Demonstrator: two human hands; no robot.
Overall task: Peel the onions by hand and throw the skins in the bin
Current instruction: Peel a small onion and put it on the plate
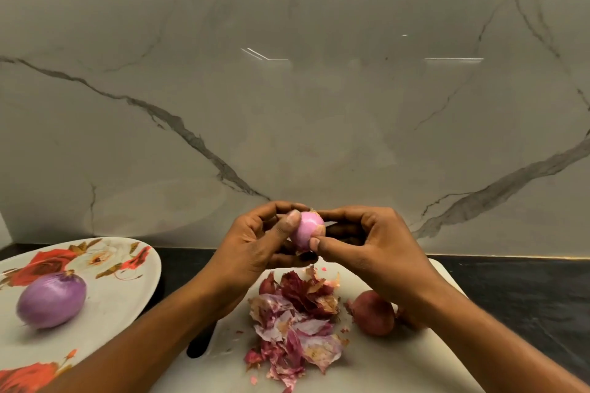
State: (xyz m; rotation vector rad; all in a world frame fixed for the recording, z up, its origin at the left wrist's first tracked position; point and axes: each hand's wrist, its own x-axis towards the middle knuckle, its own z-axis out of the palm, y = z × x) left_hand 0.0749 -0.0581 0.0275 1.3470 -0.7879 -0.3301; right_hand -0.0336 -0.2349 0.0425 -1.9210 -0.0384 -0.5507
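Marble wall [287,105] is met at the far edge of a dark worktop [526,297]; a partly peeled onion [308,230] is held above.
A white board [399,367] is laid nearest; a floral plate [127,297] at left is occupied by a peeled onion [51,300], long axis slanted. Skins [297,322] are heaped mid-board, an unpeeled onion [373,313] just beside. The held onion is roughly upright, gripped by curled fingers [277,207] of the left hand [252,249], pinched by the right hand [373,242].

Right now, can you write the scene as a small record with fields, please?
left hand: grips the held onion
right hand: pinches the same onion
held onion: mostly peeled, above the cutting board
peeled onion: lies on the floral plate
onion skins: piled on the board
unpeeled onion: on the board, right of the skins
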